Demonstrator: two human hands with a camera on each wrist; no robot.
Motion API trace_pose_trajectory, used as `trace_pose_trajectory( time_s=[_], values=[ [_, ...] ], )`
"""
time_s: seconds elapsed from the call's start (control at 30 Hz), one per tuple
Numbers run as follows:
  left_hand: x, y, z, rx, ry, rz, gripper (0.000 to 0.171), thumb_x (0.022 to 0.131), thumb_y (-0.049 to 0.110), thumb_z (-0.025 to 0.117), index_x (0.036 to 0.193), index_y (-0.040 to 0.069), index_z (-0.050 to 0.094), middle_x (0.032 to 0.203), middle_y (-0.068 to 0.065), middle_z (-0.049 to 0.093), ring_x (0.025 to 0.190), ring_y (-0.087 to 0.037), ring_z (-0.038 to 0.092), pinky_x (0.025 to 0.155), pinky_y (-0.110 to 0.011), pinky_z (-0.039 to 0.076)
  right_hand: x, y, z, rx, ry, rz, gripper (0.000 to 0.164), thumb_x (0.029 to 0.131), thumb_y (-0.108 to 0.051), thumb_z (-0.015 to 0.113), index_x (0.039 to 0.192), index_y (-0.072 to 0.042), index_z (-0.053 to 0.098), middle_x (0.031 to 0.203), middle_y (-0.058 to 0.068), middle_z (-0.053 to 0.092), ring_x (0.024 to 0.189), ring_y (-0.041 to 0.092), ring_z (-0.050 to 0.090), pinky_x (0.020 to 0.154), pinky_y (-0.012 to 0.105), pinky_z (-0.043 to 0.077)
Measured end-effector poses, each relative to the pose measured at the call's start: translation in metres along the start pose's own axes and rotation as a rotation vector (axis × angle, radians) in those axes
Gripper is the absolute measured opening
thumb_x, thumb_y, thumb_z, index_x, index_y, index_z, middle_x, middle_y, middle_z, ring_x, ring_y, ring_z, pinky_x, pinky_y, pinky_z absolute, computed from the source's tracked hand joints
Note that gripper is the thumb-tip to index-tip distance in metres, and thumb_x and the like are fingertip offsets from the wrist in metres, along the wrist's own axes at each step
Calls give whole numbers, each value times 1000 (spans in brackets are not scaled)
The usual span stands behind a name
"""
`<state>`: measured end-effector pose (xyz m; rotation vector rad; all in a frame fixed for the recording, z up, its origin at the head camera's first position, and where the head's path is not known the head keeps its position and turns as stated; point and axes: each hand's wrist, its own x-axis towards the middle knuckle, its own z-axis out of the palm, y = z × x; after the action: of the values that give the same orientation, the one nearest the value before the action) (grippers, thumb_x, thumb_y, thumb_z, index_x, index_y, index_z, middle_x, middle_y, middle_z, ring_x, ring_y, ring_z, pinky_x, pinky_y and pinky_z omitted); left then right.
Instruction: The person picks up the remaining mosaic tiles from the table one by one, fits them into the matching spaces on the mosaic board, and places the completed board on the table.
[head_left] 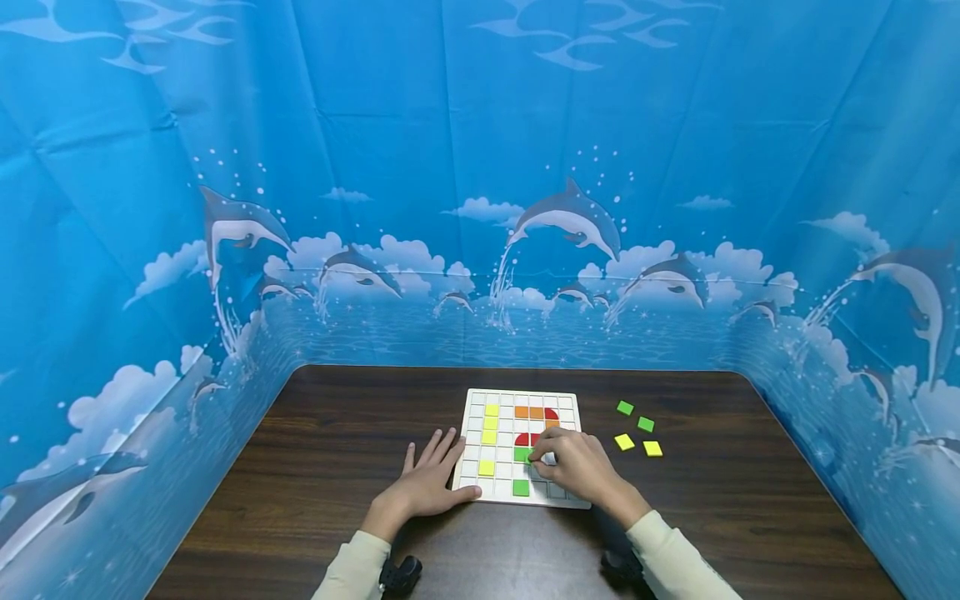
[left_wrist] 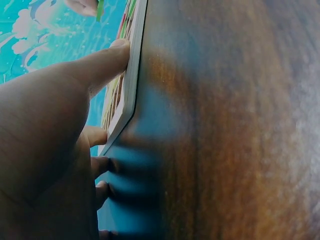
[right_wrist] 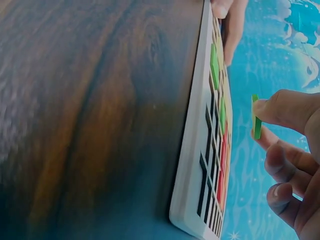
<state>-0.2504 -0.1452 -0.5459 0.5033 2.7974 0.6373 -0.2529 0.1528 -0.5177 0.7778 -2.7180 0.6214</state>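
1. My right grip pinches a green square tile between thumb and forefinger, its other fingers curled loosely; the right wrist view shows the tile raised, apart from the white gridded board below.

2. My left grip lies flat with fingers spread apart, holding nothing; its thumb touches the board's edge near the corner, while the other fingers rest on the dark wood-grain worktop to the left of the board.

3. The board sits between my two grips, beneath the right one, which hides part of its grid.

4. Just beyond my right fingertips, red tiles stand in the grid, one with a rounded edge; farther out, a row holds two orange tiles and a round-edged red tile.

5. On the board, one green tile lies just left of my right fingertips and another nearer to me.

6. Four yellow tiles occupy one column left of my right grip, three in a run and one apart, closer to me.

7. To the right of my right grip and farther out, two loose green tiles and two loose yellow tiles lie on the worktop.

8. Well beyond both grips hangs a blue dolphin-print backdrop.
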Motion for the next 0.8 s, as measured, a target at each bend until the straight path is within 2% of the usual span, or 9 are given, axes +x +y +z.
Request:
trace_pose_trajectory(
  time_s=[0.23, 0.33, 0.57, 0.8],
  values=[
    [-3, 8, -8, 15, -17, -12, 98, 97, 67, 64, 171, 13, 28, 180, -13, 16, 168, -39, 8, 128, -75, -1, 4, -4, 6, -7, -53, -14, 5, 87, -25, 90, 91, -23, 88, 101, -9, 79, 92, 8, 72, 67, 23, 54],
    [-3, 7, -6, 5, -8, -9, 99, 96, 70, 64, 171, 15, 28, 180, -11, 16, 168, -38, 8, 128, -75, -1, 5, -5, 8, 1, -73, -34, 6, 87, -26, 90, 92, -23, 88, 100, -10, 79, 92, 6, 71, 71, 26, 56],
    [7, -8, 7, 6, 8, 1, 102, 94, 74, 63, 171, 18, 27, 181, -8, 14, 169, -35, 5, 129, -73, -4, 7, -8, 14, 12, -101, -79, 3, 88, -22, 89, 91, -22, 87, 98, -11, 78, 89, 5, 71, 70, 26, 56],
    [2, -4, 2, 6, -11, -6, 102, 95, 74, 61, 172, 18, 26, 181, -8, 13, 169, -35, 4, 129, -73, -4, 10, -8, 14, -8, -160, -102, 3, 89, -22, 89, 92, -21, 87, 98, -10, 74, 84, 2, 65, 68, 25, 56]
  ],
)
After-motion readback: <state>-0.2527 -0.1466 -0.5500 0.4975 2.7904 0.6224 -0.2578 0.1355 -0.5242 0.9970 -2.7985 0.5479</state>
